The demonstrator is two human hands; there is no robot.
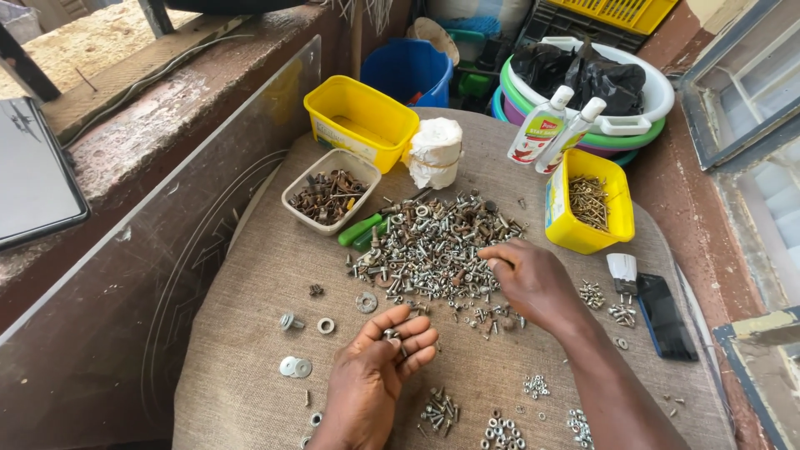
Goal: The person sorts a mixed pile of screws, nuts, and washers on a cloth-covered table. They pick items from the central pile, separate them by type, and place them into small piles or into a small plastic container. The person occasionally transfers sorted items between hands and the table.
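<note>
Left hand (pixel 385 354) cupped, fingers curled round few small screws (pixel 392 335). Right hand (pixel 533 279) fingertips pinching into mixed hardware pile (pixel 433 246) mid-mat (pixel 250 333). Parts likely light, stiff, slippery, roll easily; pinch by shank.

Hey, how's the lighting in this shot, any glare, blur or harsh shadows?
Head view: soft, even daylight; the pile of screws and nuts is sharp, with small glints. Both the left hand and right hand cast only faint shadows; frame edges bow slightly.
</note>
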